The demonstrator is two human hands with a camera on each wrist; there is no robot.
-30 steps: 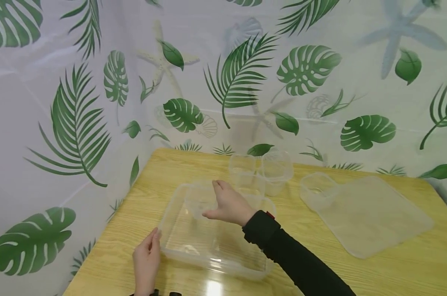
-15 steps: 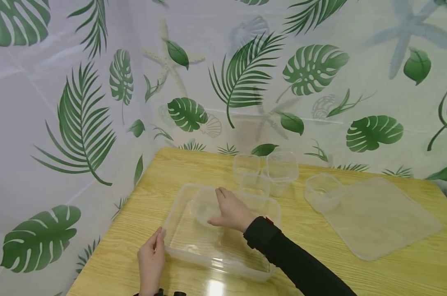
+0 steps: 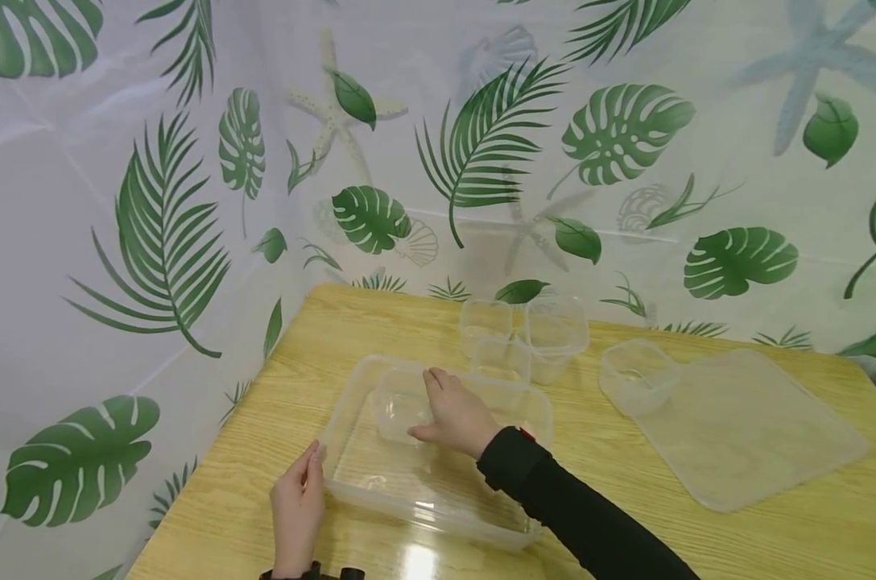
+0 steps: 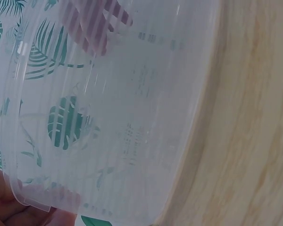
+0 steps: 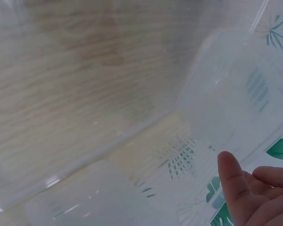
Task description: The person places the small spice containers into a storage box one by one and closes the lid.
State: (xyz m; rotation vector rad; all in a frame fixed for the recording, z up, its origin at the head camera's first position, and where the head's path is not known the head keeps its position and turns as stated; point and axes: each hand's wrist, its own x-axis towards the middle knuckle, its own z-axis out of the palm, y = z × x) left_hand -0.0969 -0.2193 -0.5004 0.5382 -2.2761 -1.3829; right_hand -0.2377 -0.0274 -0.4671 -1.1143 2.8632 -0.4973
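Note:
A large clear plastic container (image 3: 369, 499) with a ribbed bottom lies open-side up on the wooden table. At its left end, my left hand (image 3: 298, 503) pinches the rim; in the left wrist view the fingers of that hand (image 4: 19, 207) curl at the corner of the clear wall. Inside the large container, toward its back left, is a smaller clear container (image 3: 394, 411). My right hand (image 3: 461, 419) reaches over the box and grips the right end of this smaller one, thumb toward the front and fingers toward the back. In the right wrist view its thumb (image 5: 231, 176) overlaps clear plastic.
Behind the large container stand several small clear containers (image 3: 557, 334) close together. Another small container (image 3: 637, 379) sits farther right, over the corner of a flat frosted lid (image 3: 757, 435). A leaf-printed cloth (image 3: 481, 234) hangs along the table's back and left.
The smaller container has come down, with my right hand lowering a little, and now lies flatter inside the large one. My left hand keeps its hold on the rim. The head view has shifted slightly.

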